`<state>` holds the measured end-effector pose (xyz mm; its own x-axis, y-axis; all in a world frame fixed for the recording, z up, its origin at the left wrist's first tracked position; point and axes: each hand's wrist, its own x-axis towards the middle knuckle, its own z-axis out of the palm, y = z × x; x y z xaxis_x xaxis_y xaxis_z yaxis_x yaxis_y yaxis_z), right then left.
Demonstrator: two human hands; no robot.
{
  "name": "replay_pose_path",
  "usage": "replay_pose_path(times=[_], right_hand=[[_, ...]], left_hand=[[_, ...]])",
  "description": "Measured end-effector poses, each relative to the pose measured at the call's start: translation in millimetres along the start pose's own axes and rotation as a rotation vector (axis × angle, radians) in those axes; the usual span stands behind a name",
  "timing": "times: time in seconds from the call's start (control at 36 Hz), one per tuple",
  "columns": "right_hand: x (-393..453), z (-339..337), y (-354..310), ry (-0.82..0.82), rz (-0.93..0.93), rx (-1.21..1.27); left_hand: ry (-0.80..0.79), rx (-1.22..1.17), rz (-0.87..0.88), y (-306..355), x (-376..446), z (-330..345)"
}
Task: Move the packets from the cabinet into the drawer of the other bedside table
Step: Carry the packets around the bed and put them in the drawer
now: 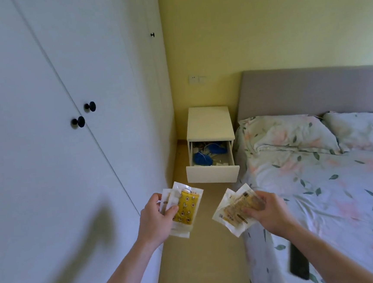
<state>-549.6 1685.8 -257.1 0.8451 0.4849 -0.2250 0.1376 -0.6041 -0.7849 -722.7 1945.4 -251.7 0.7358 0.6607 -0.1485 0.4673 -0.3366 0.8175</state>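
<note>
Clear-plastic packets, two fans: left hand (155,218) pinched the yellow-patterned packets (184,207); right hand (269,212) gripped the brown-printed packets (234,211). Both were held over the floor, short of the white bedside table (208,121), whose drawer (213,173) stood open.

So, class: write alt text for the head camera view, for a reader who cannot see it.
Two bare hands hold small clear plastic packets: the left hand grips a fan with a yellow patterned packet on top, the right hand a fan of tan packets. Ahead, a white bedside table's open drawer sits between white wardrobe doors and a floral-sheeted bed.
</note>
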Motion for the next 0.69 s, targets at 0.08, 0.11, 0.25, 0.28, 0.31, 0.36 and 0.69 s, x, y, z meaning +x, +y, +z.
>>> replay_pose_path(times=[0.08,0.11,0.25,0.28,0.31,0.36,0.69], right_hand=[[32.3,2.0,-0.4,0.053,0.013,0.010],[41.7,1.1,-0.2,0.064,0.025,0.004],[84.4,-16.1,4.4,0.093,0.111,0.067],[93.9,-20.9,4.5,0.100,0.121,0.081],[104.0,-25.6,5.1,0.108,0.124,0.101],[126.4,-34.2,12.8,0.123,0.141,0.146],[310.0,-91.8,53.7,0.047,0.255,0.108]], left_hand=[[-0.036,-0.009,0.022,5.3,53.2,2.9],[-0.049,-0.006,0.023,7.3,70.3,5.3],[-0.118,-0.025,0.035,30.6,144.6,24.3],[-0.133,-0.022,0.039,35.8,159.4,29.6],[-0.145,-0.020,0.041,40.2,174.5,35.2],[-0.159,-0.011,0.041,46.3,204.1,47.3],[-0.117,0.019,-0.065,85.8,352.8,112.5]])
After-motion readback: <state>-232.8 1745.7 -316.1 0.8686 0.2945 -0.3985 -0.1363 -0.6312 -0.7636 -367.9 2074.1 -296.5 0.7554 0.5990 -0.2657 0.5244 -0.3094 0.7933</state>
